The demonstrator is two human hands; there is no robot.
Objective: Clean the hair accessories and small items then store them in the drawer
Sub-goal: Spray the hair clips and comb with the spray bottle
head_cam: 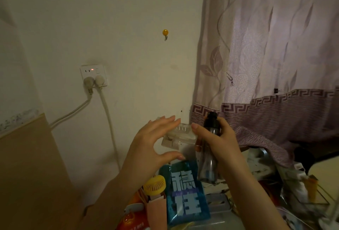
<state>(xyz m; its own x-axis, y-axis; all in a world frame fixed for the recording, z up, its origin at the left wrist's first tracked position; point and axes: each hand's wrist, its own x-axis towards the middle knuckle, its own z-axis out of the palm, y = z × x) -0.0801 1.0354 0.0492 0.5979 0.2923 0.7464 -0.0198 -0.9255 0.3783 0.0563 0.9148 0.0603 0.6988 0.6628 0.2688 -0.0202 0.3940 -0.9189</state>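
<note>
Head view: right hand (216,138) pinched a clear hair clip (180,137) and also held a dark bottle (211,149). Left hand (154,143) spread wide beside the clip, grip holding nothing.

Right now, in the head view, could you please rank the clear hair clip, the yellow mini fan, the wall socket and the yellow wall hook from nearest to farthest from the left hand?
1. clear hair clip: at the left hand's fingertips, to its right.
2. yellow mini fan: just below.
3. wall socket: up and left.
4. yellow wall hook: high above.
</note>
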